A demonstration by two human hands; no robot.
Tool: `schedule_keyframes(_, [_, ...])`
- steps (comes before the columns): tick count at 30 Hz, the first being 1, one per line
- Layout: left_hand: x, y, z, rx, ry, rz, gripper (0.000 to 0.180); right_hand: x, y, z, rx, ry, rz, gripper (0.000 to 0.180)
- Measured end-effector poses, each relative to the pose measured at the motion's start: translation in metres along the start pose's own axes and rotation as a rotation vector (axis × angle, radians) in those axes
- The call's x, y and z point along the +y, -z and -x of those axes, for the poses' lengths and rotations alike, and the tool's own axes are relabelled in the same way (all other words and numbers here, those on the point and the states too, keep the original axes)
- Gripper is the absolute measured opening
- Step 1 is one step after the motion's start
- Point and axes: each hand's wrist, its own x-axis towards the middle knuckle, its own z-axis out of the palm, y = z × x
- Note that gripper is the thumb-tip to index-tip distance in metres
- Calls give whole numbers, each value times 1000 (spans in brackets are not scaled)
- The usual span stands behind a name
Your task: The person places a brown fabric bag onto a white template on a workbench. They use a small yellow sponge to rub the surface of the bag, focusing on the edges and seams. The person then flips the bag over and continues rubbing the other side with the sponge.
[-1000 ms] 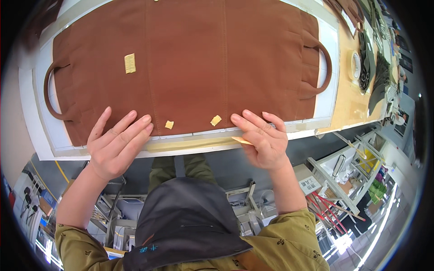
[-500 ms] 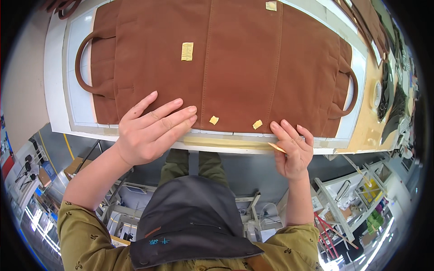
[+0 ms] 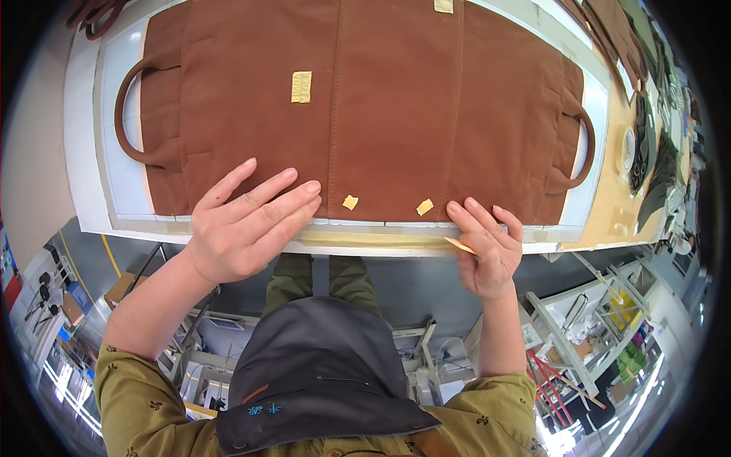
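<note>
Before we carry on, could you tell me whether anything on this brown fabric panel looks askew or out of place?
Nothing stands out. The brown fabric panel lies flat and square on the white table. The left hand presses its near edge; the right hand holds a small tan sliver.

My left hand [image 3: 247,225] lies flat, fingers spread, at the table's near edge; my right hand [image 3: 487,247] curls there, both forearms reaching up from below.

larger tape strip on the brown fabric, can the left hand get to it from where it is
Probably yes: the left hand lies flat on the brown fabric, and only bare fabric lies between its fingertips and the larger tape strip.
</note>
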Motion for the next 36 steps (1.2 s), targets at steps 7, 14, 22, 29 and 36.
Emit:
schedule_keyframes(7, [1,4,-5,-41,-5,-14,20,0,2,-5,-37,-8,6,9])
schedule_keyframes(14, [2,-2,-7,-17,-18,-16,21,0,4,0,-1,-42,8,12])
schedule_keyframes(22, [3,1,-7,-46,-19,-32,19,-2,2,-2,19,-52,2,19])
schedule_keyframes(29, [4,-1,-8,-46,-26,-52,21,-1,4,-2,3,-49,17,20])
schedule_keyframes(36, [3,-1,-9,-29,-43,-37,19,0,4,-2,1,-41,4,20])
